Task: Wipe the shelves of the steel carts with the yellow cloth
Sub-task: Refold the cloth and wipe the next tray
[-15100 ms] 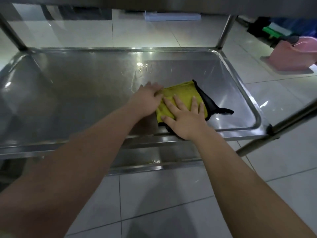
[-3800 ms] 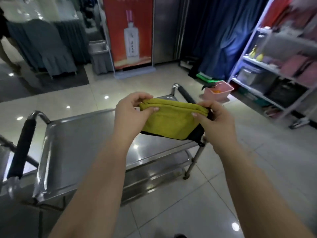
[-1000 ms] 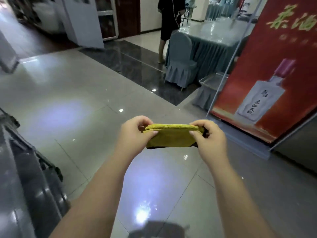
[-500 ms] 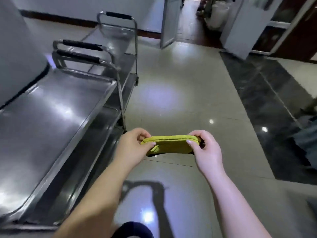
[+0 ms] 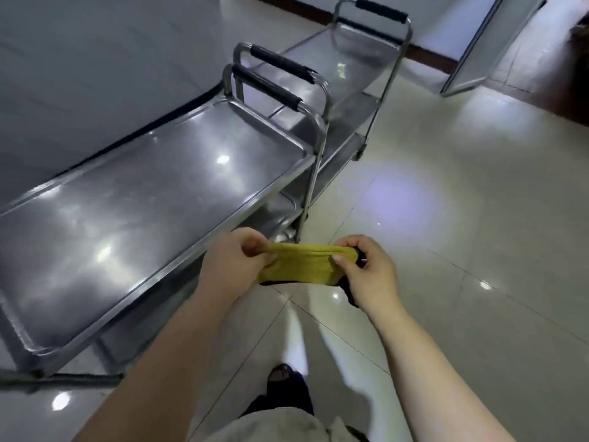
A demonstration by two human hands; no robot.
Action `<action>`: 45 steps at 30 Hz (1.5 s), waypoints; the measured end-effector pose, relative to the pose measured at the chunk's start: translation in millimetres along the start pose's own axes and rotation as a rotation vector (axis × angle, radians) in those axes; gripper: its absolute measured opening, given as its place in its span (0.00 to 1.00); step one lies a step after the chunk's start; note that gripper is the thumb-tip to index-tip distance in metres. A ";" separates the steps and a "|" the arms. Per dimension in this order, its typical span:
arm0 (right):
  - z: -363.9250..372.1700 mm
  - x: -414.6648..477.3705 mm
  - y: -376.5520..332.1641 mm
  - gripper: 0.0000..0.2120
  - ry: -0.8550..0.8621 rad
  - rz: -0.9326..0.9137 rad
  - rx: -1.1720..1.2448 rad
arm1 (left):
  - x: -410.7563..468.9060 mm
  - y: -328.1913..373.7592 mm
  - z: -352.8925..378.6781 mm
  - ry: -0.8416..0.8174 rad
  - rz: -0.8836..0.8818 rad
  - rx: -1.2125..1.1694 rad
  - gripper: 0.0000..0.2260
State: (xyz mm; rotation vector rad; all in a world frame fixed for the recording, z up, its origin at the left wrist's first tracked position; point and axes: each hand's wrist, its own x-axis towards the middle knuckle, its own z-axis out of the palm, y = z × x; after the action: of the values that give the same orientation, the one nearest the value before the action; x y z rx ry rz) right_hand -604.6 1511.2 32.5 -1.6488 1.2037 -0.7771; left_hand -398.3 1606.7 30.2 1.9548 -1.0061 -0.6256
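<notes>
The folded yellow cloth (image 5: 302, 266), black on its underside, hangs in the air between my two hands over the tiled floor. My left hand (image 5: 232, 266) pinches its left end and my right hand (image 5: 369, 272) pinches its right end. Just left of my hands stands a steel cart (image 5: 143, 202) with a wide bare top shelf and black-gripped handle; a lower shelf shows beneath it. A second steel cart (image 5: 353, 55) stands behind it, further away.
A grey wall (image 5: 79, 59) runs behind the carts on the left. Glossy tiled floor (image 5: 462, 202) stretches to the right. A glass door panel (image 5: 497, 43) stands at the far right. My foot (image 5: 280, 378) shows below my hands.
The view has swung left and I have moved nearer the carts; the nearest cart's top shelf now lies just left of my hands. Both hands keep holding the cloth.
</notes>
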 end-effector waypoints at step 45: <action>354.7 392.7 386.1 0.28 -0.239 -0.732 -0.918 | 310.1 -434.5 225.9 0.529 -0.248 0.674 0.15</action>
State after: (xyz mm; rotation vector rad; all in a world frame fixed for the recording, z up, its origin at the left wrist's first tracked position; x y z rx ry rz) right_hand -309.0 1211.4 -469.3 -2.9353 0.7919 -0.4071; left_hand -207.7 1394.1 -474.2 2.6619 -0.6821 0.1549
